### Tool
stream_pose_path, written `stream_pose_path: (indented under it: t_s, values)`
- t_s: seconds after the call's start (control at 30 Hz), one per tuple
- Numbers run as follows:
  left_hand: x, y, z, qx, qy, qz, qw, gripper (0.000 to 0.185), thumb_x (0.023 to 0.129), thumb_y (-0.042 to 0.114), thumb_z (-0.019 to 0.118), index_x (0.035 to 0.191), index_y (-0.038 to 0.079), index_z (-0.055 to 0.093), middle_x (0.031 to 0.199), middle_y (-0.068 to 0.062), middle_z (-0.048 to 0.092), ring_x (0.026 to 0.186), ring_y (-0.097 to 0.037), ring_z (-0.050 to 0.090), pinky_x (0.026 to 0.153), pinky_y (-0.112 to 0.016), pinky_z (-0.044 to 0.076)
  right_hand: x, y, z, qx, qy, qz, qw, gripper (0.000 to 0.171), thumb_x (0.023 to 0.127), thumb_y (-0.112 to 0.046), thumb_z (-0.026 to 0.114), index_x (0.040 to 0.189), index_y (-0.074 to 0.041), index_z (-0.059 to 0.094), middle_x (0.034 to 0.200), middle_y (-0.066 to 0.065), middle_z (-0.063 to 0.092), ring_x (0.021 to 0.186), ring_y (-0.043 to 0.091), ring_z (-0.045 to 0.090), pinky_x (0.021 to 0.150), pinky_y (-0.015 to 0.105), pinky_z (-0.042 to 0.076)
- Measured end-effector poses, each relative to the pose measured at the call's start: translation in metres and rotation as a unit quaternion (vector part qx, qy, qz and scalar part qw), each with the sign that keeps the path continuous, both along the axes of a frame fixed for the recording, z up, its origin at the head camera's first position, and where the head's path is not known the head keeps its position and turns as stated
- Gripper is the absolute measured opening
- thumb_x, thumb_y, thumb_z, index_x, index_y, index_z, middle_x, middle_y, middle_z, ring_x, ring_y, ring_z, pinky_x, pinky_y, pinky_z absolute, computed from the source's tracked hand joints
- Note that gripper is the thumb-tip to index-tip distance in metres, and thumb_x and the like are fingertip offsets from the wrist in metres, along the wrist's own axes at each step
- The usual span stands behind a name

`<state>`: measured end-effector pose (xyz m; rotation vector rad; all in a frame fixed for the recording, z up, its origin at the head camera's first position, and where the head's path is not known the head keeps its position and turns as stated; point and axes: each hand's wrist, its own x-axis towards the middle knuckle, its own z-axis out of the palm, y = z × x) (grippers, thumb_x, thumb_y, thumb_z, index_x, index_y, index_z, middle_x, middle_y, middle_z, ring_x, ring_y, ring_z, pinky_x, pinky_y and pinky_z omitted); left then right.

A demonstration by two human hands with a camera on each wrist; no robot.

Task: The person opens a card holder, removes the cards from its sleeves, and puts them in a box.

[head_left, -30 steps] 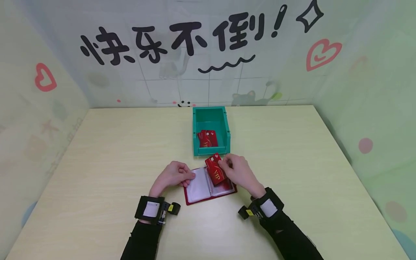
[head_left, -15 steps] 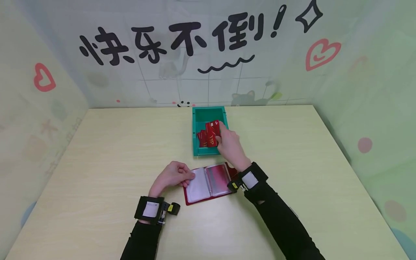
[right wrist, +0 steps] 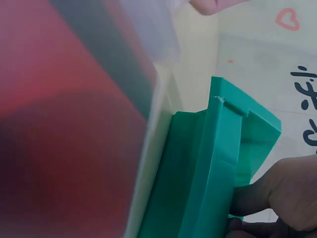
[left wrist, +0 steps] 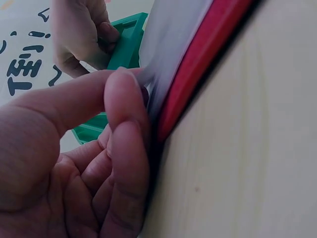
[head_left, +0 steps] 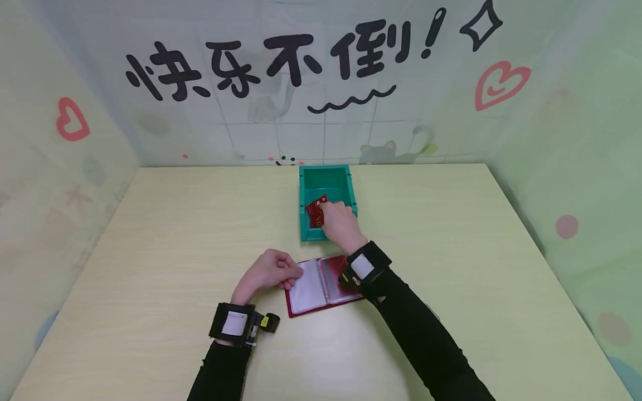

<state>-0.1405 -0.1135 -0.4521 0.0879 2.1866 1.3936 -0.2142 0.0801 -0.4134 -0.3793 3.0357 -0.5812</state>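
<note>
A small red card holder (head_left: pixel 307 289) lies spread on the table with clear sleeve pages; its right page shows red through the plastic. My left hand (head_left: pixel 272 271) pinches the outer edge of the left sleeve page (left wrist: pixel 168 44) between thumb and index finger. My right hand (head_left: pixel 343 225) reaches over the near right side of a green bin (head_left: pixel 326 179), fingers curled down at several red VIP cards (head_left: pixel 315 216). One card sits tilted by the fingertips. In the right wrist view the bin's wall hides the fingertips, so I cannot tell whether they hold a card.
A pale wooden table (head_left: pixel 190 223) stretches around the bin and card holder. Behind it rises a printed backdrop (head_left: pixel 200 128) with large characters, with side panels left and right. My right wrist strap (head_left: pixel 368 264) passes over the holder's right side.
My right hand carried a red VIP card from the card holder to the bin, then lowered and shifted slightly left over the cards there. My left hand has stayed on the page.
</note>
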Motion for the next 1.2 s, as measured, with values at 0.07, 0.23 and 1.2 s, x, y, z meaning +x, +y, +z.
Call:
stream_pose_path:
  t_s: [0.07,0.23,1.2]
  values:
    - [-0.001,0.0,-0.001,0.0,0.0,0.0,1.0,0.019,0.093,0.016,0.072,0.093,-0.002,0.068,0.068,-0.001,0.068,0.058,-0.009,0.063,0.059,-0.023,0.056,-0.001,-0.002,0.0,0.014,-0.006,-0.006,1.0,0.019,0.097,-0.002,0.057,0.11,0.0,0.07,0.093,0.019,0.072,0.072,0.028,0.065,0.049,0.027,0.048]
    - [-0.001,0.002,-0.001,0.004,-0.003,-0.002,1.0,0.019,0.093,0.017,0.072,0.094,-0.002,0.067,0.068,-0.001,0.068,0.057,-0.009,0.063,0.059,-0.023,0.056,-0.006,-0.003,0.001,0.058,-0.02,-0.014,0.998,0.014,0.099,-0.008,0.058,0.101,0.001,0.068,0.093,0.019,0.071,0.076,0.03,0.068,0.062,0.039,0.061]
    - [0.013,0.034,0.016,-0.213,0.207,0.017,0.9546,0.03,0.082,0.013,0.077,0.11,0.006,0.069,0.085,-0.008,0.06,0.075,-0.021,0.054,0.062,-0.029,0.044,0.093,0.052,-0.026,-0.24,0.043,0.038,0.969,0.018,0.094,-0.008,0.067,0.109,-0.002,0.076,0.097,0.009,0.076,0.078,0.016,0.061,0.068,0.022,0.053]
